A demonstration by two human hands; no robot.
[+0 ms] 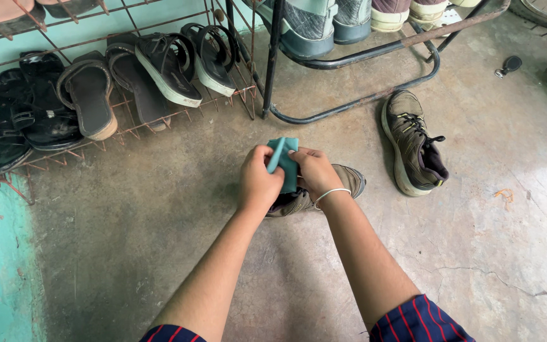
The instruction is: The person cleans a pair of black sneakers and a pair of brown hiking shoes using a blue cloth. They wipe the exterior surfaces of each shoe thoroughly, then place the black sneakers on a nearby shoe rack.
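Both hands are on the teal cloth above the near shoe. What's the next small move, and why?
Probably lower the teal cloth onto the near shoe: the left hand and right hand grip it folded just above that shoe, while the other shoe lies apart.

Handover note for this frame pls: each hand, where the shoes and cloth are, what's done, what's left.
Left hand: grips the teal cloth at its left edge.
Right hand: on the same cloth from the right, bangle on the wrist.
Cloth is held above the brown shoe on the concrete floor, partly hidden by the hands.
Second brown shoe lies apart to the right, untouched.
Done: cloth in hand. Left: both shoes seem unwiped; cleanliness can't be judged.
Wire rack with sandals behind.
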